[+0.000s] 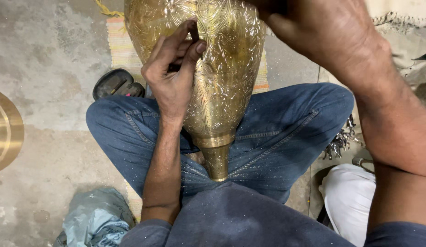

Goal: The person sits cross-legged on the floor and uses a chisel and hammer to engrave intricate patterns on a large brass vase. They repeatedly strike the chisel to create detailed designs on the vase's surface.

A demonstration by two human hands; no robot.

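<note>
A large engraved brass vase (222, 77) lies across my lap, its narrow neck (216, 160) pointing toward my body, resting between my crossed legs in blue jeans (286, 132). My left hand (174, 73) presses against the vase's left flank, thumb and fingers pinched on a small dark tool whose tip touches the engraved surface. My right hand (327, 32) is raised close to the camera at the top right, above the vase's wide body; its fingers run out of the frame, so what it holds is hidden.
A brass disc (6, 130) lies at the left edge on the concrete floor. A dark sandal (116, 84) sits by my left knee. A striped mat (123, 45) is under the vase. A crumpled grey plastic bag (96, 219) is lower left; small metal tools (340, 142) and white cloth (348, 196) are right.
</note>
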